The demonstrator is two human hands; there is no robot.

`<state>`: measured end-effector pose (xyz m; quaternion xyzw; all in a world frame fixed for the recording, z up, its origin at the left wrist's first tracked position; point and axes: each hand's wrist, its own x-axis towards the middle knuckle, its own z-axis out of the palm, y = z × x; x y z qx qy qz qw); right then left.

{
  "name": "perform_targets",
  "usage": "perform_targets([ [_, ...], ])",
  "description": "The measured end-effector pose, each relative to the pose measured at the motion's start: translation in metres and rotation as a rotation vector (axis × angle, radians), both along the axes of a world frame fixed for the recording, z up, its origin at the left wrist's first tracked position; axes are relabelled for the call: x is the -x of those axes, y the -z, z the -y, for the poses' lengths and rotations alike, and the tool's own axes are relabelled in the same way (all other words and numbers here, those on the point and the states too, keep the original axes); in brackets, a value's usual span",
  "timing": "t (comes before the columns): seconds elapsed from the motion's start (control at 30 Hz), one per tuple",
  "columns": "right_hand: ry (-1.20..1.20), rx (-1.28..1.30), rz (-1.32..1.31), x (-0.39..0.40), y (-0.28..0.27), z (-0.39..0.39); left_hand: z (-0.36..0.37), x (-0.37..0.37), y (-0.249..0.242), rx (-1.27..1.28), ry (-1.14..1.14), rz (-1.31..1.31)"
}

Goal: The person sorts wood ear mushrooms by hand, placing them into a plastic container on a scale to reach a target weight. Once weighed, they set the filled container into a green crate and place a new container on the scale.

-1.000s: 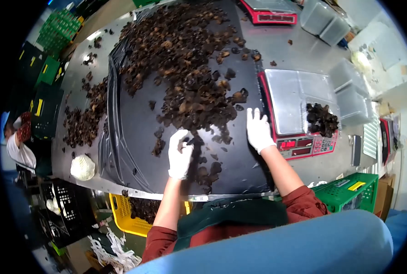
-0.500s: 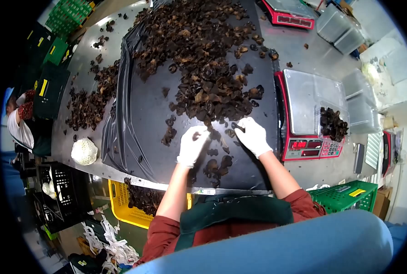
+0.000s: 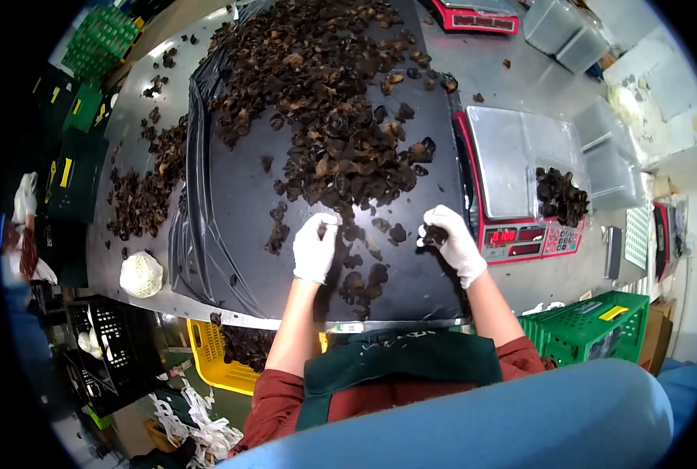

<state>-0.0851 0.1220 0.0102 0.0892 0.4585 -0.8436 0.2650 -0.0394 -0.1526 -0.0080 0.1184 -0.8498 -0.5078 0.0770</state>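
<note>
A big heap of dark brown wood ear mushrooms point(image 3: 340, 148) lies on a black plastic sheet point(image 3: 243, 184). My right hand point(image 3: 459, 248), in a white glove, is closed around a dark wood ear mushroom point(image 3: 436, 235) to the right of the heap's near end. At that same end, my gloved left hand point(image 3: 314, 254) has its fingers pinched together; whatever they hold, if anything, is hidden. Several loose mushroom pieces point(image 3: 364, 285) lie between the hands and closer to my body.
On the right, a red scale point(image 3: 512, 164) reads 0.100 and bears a clear tub of mushrooms point(image 3: 561, 195). Clear containers point(image 3: 610, 168) stand beyond it. A white mesh-wrapped ball point(image 3: 141, 274) sits at left. Below the table edge are a yellow crate point(image 3: 207, 359) and a green crate point(image 3: 591, 332).
My right hand has moved right, away from the heap, with a mushroom in its fingers. My left hand has shifted slightly left. The whole view has shifted a little.
</note>
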Motion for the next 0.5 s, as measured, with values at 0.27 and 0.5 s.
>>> perform_targets([
  [0.27, -0.272, -1.258, -0.887, -0.009, 0.028, 0.043, -0.012, -0.004, -0.012, 0.507, 0.203, -0.210],
  [0.5, -0.038, -1.093, -0.881, 0.017, 0.025, 0.040, -0.035, -0.012, 0.001, 0.497, 0.331, -0.074],
])
